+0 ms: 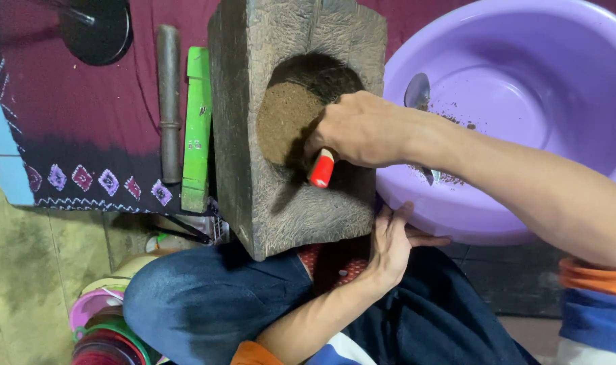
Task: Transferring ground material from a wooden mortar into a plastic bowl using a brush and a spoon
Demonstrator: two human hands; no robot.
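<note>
Scooping brown powder (284,122) from wooden mortar (294,196).
Right hand (362,128) clenched on red-handled tool (321,167), working end buried in powder; left hand (389,243) open, flat against mortar base. Risk: spillage over mortar rim short of purple basin (524,101) if tool tipped.

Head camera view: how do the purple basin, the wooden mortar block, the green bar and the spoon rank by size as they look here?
Largest to smallest, as they look:
1. purple basin, partly cut off by the frame
2. wooden mortar block, close to it; it may sit nearer the camera, so that order is unsure
3. green bar
4. spoon, partly hidden by the arm
</note>
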